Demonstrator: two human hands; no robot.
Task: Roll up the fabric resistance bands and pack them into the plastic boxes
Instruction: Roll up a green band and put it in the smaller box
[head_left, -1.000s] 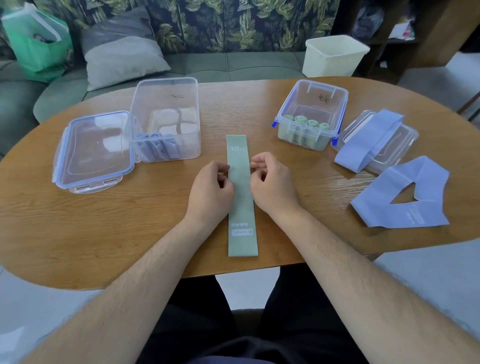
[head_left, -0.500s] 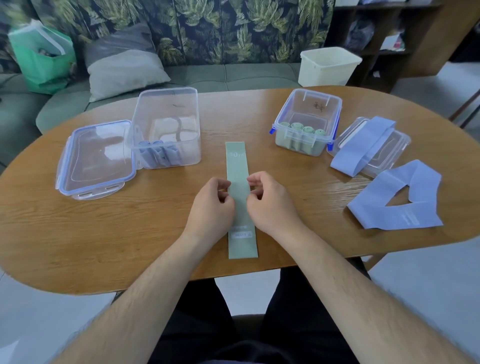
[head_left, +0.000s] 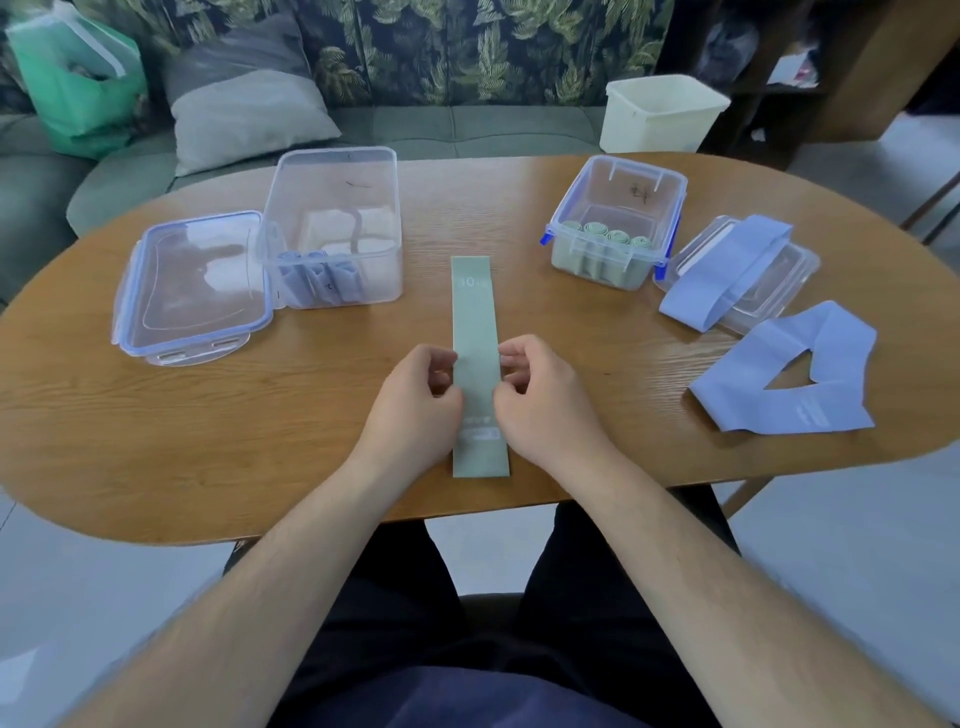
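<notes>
Left hand (head_left: 415, 402) and right hand (head_left: 545, 400) each pinch one long edge of the green band (head_left: 475, 312), which lies flat between them.

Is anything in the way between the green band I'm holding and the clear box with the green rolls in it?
Nothing visible. Only bare wooden table lies between the flat sage-green fabric band and the open clear plastic box holding the green rolls, and the box's top is uncovered.
</notes>
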